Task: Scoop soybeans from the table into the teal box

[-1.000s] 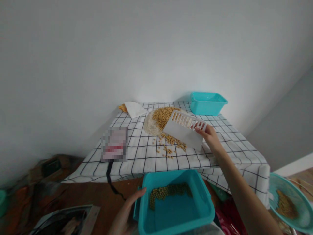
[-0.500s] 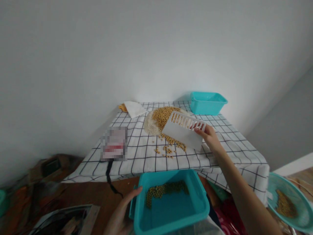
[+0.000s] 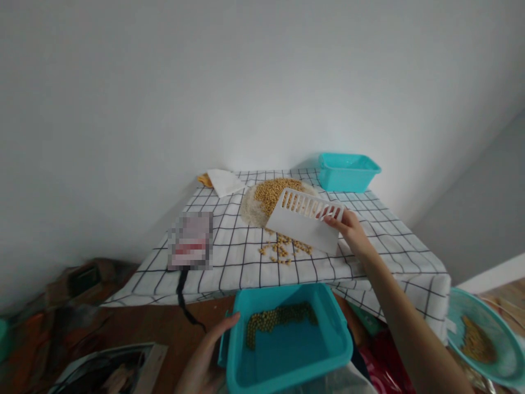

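My right hand (image 3: pixel 348 227) grips the right end of a white slotted plastic board (image 3: pixel 301 224), its fingers through the slots. The board stands tilted on the table, its lower edge beside loose soybeans (image 3: pixel 281 250). Behind it lies a heap of soybeans (image 3: pixel 273 191) on a pale, grainy patch (image 3: pixel 253 209). My left hand (image 3: pixel 209 350) holds the left side of a turquoise plastic basin (image 3: pixel 287 377) below the table's front edge, thumb over the rim. Some beans (image 3: pixel 264 320) lie along the basin's far and left sides.
A second turquoise basin (image 3: pixel 348 178) stands at the table's back right. A white cloth (image 3: pixel 223 183) lies at the back left, and a blurred flat object with a black strap (image 3: pixel 184 295) at the front left. On the right, below the table, a round basin (image 3: pixel 504 339) holds beans.
The white board has shifted slightly left and toward me, over part of the loose beans. The left hand and its basin stay almost where they were.
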The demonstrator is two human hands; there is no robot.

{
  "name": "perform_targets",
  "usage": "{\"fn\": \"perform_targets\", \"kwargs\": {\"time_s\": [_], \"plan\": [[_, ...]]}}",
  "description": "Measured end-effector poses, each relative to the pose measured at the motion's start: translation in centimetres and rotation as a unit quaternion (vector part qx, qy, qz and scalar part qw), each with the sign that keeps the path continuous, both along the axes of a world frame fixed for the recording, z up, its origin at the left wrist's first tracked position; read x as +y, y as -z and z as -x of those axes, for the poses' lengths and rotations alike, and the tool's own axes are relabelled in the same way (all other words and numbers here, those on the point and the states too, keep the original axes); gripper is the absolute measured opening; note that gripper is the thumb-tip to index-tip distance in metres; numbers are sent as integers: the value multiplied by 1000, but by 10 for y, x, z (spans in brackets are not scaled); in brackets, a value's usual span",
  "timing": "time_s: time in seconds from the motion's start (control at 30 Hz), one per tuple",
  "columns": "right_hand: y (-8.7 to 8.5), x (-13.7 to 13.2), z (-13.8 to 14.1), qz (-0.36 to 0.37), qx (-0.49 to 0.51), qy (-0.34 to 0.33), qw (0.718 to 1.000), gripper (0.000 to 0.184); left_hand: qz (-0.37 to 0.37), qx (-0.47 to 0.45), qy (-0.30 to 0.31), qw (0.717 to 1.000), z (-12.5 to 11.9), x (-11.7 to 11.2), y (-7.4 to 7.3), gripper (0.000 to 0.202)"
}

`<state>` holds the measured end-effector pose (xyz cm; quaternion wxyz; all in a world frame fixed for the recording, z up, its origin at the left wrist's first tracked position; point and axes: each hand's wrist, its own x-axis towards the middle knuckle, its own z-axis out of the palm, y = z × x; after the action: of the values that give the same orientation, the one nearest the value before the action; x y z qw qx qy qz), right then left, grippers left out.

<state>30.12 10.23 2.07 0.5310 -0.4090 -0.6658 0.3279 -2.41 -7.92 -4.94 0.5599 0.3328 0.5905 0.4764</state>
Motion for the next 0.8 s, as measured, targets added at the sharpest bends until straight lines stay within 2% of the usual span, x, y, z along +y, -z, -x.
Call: {"fn": "perform_targets", "kwargs": {"time_s": [0.2,0.4,0.57,0.67,0.8], "plan": [[0,1,-1,-8,-6,29,1000,21,22,6,1,1000,-8,8,1,22],[-3,-3,2,-1,-1,-4,1000,20,-11,6,-11,1000,-4,2,-3,28],[-2,-1,2,-2,14,10,1000,21,71,27,-65,995,-9,9,0,13],[0,1,1,0,-16,12,1000,22,85,6,-49,995,-12,14,1,12],[-1,-2,1,4,-33,-5,999,21,60,-9,-14,998,-13,14,3,8]]}}
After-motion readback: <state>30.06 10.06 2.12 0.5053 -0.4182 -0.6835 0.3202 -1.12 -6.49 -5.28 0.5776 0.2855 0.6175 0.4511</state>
